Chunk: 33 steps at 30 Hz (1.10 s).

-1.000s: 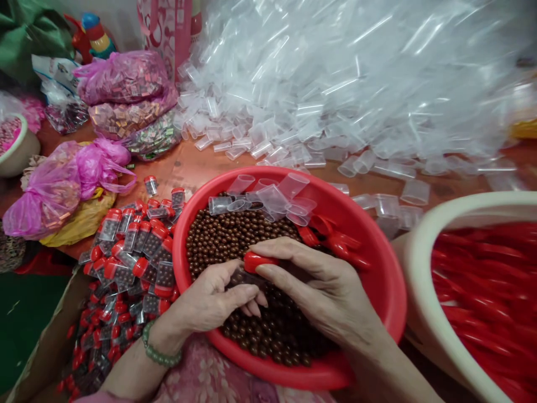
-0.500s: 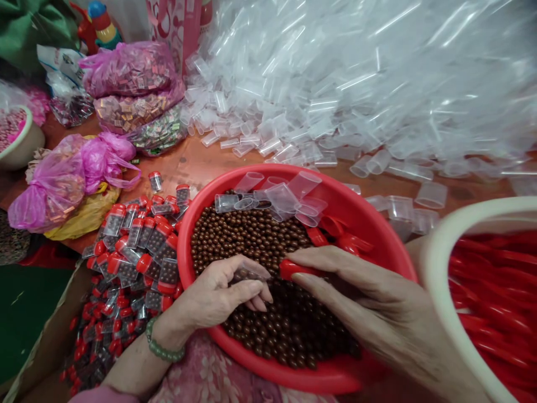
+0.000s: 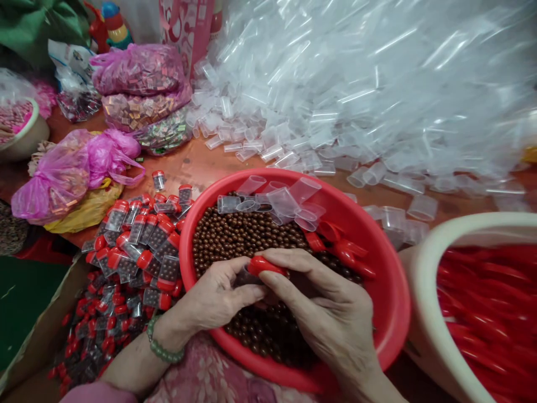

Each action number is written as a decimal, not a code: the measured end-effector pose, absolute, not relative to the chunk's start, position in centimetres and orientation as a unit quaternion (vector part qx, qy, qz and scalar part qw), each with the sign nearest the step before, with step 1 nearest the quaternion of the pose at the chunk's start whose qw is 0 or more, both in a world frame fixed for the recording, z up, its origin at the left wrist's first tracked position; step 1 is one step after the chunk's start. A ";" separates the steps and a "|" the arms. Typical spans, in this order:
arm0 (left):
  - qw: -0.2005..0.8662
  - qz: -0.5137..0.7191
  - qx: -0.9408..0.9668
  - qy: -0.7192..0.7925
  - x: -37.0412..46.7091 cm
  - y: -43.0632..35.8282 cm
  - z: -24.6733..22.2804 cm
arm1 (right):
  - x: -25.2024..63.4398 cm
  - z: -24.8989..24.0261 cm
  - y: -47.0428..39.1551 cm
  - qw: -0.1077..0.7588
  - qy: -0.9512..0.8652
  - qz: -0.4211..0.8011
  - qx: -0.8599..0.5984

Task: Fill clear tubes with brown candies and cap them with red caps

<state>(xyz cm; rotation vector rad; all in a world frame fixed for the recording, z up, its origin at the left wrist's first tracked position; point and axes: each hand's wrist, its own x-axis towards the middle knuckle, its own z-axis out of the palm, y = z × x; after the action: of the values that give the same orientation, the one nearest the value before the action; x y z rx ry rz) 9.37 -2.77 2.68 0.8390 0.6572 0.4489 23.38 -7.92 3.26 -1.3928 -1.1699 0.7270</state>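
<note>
My left hand, with a green bead bracelet at the wrist, is closed around a small clear plastic container, mostly hidden by the fingers. Between thumb and fingers of my right hand is a red cap, held against the container's open end. Both hands are over a red basin of shiny brown beads. Several empty clear containers lie on the beads at the basin's far side, with loose red caps to their right.
Filled, red-capped containers are heaped left of the basin, some down in a cardboard box. A cream tub of red caps stands at right. Clear containers form a big pile behind. Pink bags sit at back left.
My right hand has moved left with the red cap, bringing it to the container in my left hand. My left hand has hardly moved. The view has shifted slightly.
</note>
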 end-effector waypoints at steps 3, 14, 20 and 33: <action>0.829 0.213 0.415 0.308 9.7 -3.1 2.9 | 23.1 3.1 -8.2 0.572 -0.482 0.294 -0.595; 0.740 0.194 0.562 0.313 9.9 -3.2 2.8 | 23.3 2.6 -8.6 0.564 -0.469 0.264 -0.626; 0.812 0.189 0.473 0.285 9.8 -3.4 2.5 | 23.0 2.0 -9.4 0.555 -0.520 0.239 -0.604; 0.912 0.171 0.259 0.266 9.2 -2.9 1.3 | 23.8 0.5 -8.6 0.349 -0.751 0.023 -0.559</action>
<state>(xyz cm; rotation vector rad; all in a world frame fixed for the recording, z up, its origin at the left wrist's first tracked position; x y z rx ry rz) 9.21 -2.87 1.32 0.5343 0.5480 0.3532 23.76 -8.61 0.49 -1.4495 -1.9469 0.0600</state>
